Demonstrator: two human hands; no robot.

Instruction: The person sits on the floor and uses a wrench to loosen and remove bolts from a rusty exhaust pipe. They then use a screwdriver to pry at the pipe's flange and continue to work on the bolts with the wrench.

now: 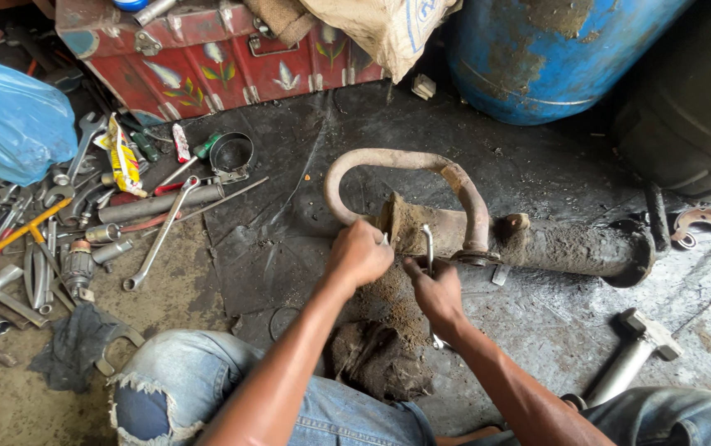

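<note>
A rusty, dirt-caked exhaust muffler (570, 246) with a curved pipe (388, 158) lies on the dark floor in front of me. My left hand (359, 254) is closed at the muffler's left end, apparently on a small tool that its fingers hide. My right hand (435, 291) grips a metal spanner (428, 248) whose shaft stands against the muffler near the pipe clamp. Loose rust and dirt (384, 310) are heaped below the muffler between my hands.
Several spanners, pliers and other tools (58, 223) lie scattered at left beside a blue plastic bag (8, 120). A red metal box (206, 49) and a blue drum (545, 49) stand behind. A hammer (632, 355) lies at right. My knees in torn jeans (173, 388) fill the bottom.
</note>
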